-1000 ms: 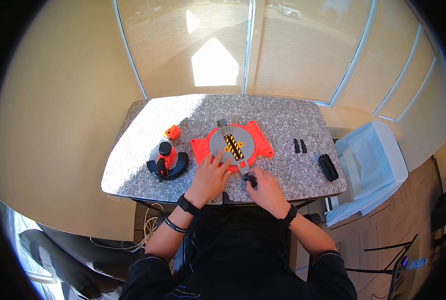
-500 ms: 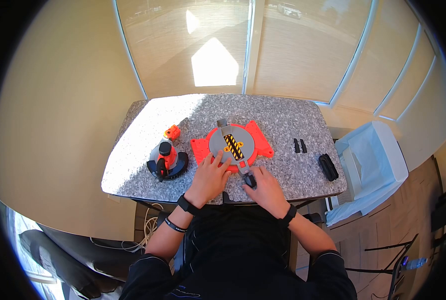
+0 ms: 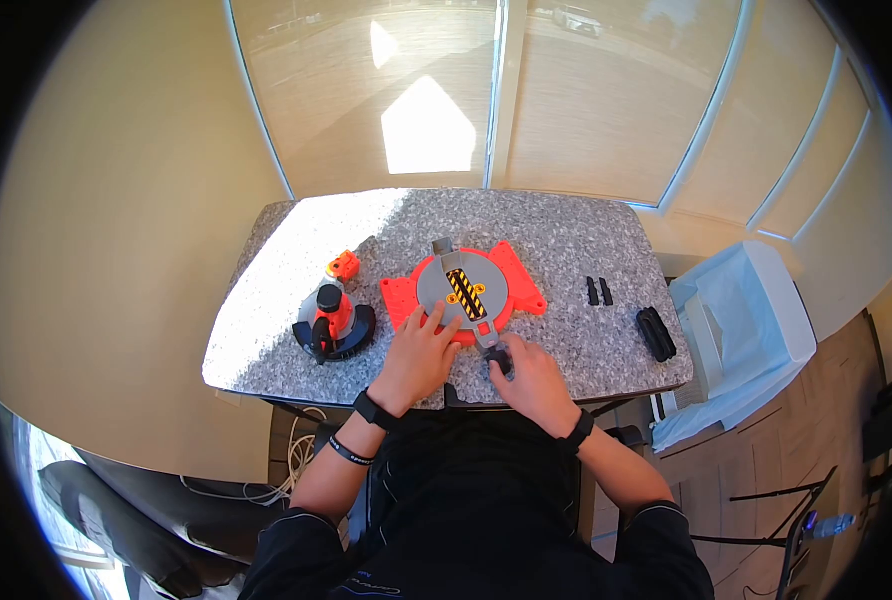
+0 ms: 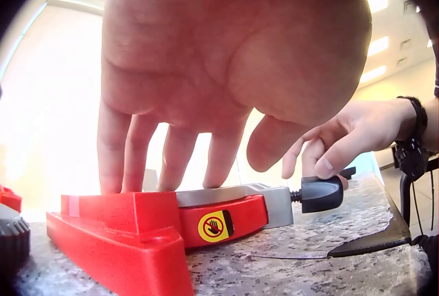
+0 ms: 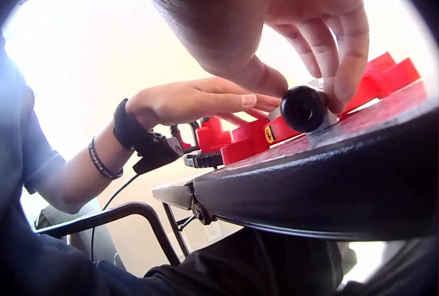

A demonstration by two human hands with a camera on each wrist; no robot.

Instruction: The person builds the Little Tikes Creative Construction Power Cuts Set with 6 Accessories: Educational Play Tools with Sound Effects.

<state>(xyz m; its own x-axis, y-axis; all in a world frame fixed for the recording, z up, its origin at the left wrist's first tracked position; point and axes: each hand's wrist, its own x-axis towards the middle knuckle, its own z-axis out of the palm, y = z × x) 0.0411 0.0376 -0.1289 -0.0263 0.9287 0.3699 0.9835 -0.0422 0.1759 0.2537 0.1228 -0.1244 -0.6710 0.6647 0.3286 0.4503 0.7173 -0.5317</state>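
Observation:
A red toy miter saw base [image 3: 518,279] lies on the speckled tabletop, its round grey turntable [image 3: 431,283] marked by a black-and-yellow striped slot. My left hand [image 3: 419,360] rests on the near left part of that turntable, fingers spread and nearly straight. At the near end of the grey arm, my right hand [image 3: 536,382] pinches a black knob [image 4: 322,195] between thumb and fingers. A short stretch of screw thread shows between knob and arm in the left wrist view. From the right wrist, the knob's round end faces the camera.
On the left stands the red and black saw head [image 3: 334,322] with a dark curved guard. Two small black pieces [image 3: 600,291] and a black case [image 3: 656,335] lie to the right. Beyond the table's right edge is a bin with a pale liner [image 3: 756,320].
My right thumb and fingers have shifted round the black knob, uncovering more of it half a second ago and less now. My left hand and the base have stayed in place.

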